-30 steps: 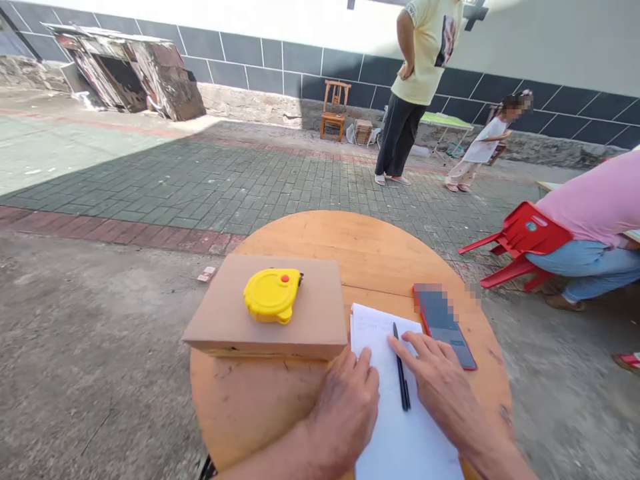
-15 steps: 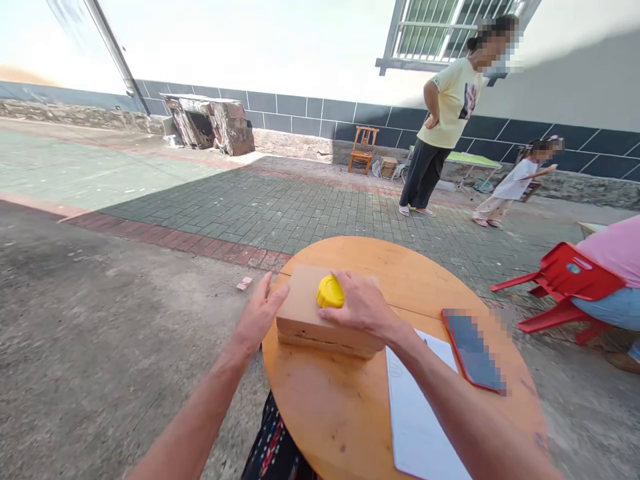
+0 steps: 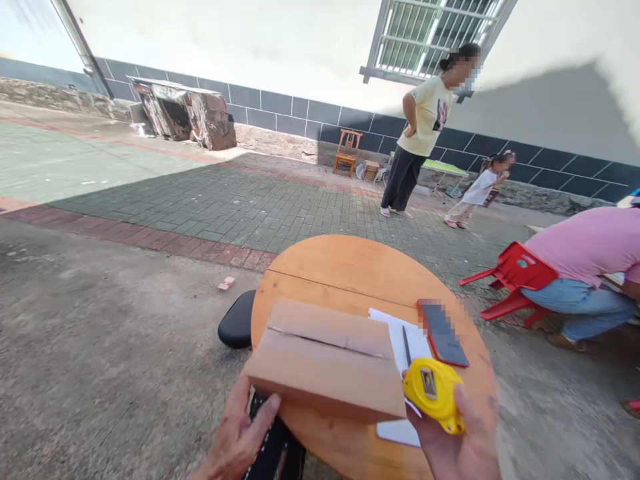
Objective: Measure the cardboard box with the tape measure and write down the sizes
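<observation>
Concrete yard (image 3: 125,347), round desk (image 3: 345,260); right fingers (image 3: 469,412) clasp yellow tape measure (image 3: 434,395); left fingers (image 3: 264,415) grip cardboard box (image 3: 325,365) at its near-left corner, over desk; no blade seen drawn across it yet; pen (image 3: 407,345) lies on paper (image 3: 393,328).

Head-worn view, facing forward, angled down

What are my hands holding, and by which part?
Left hand: cardboard box, by its near left corner. Right hand: yellow tape measure, around its near side.

Bare hands (image 3: 241,427), dark lower garment (image 3: 274,441), seemingly flecked with white
</observation>
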Motion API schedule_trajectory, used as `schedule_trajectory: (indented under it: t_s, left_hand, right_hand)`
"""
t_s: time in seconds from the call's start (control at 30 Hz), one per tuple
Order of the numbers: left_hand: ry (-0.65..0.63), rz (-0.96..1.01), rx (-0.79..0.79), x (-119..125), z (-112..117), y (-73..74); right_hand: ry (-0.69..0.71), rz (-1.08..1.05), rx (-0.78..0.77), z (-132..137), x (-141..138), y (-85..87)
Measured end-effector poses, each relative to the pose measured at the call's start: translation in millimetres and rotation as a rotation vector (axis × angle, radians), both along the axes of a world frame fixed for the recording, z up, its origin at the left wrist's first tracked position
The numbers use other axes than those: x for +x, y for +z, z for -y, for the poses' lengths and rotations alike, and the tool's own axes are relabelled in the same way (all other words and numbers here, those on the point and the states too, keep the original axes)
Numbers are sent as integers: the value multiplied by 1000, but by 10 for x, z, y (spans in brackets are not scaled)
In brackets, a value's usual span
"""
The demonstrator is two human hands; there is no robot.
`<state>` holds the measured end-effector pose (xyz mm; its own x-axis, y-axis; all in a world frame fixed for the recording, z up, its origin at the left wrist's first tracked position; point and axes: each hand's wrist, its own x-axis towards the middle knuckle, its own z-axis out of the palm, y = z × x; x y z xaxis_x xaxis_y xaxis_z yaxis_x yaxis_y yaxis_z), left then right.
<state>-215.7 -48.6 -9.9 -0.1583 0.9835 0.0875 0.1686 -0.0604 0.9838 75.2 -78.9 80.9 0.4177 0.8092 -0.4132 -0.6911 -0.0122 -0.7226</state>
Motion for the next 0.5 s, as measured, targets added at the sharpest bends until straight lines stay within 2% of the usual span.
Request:
schedule_trajectory:
  t_s: [0.1,0.23,0.3,0.33,0.4,0.47,0.5]
  left_hand:
    - [-12,10,0,60,-9,-71]
    - [-129,-20,14,79,-312,57]
    - [-112,-89,22,75,-354,132]
    - [-63,-139,42,77,-312,165]
    - [113,-236,121,96,-100,223]
    - [290,-248,209,154,235,290]
    - [324,-211,216,207,419,331]
  right_hand:
    - [-13,-57,28,19,-131,-159]
    - [-23,-69,116,-208,-184,-140]
    - [20,-80,180,-210,-121,-90]
    - [62,-92,212,-156,-71,-70]
    - [175,-126,267,52,36,-43]
    - [295,-151,308,330,115,-33]
    - [343,-154,325,468,135,-34]
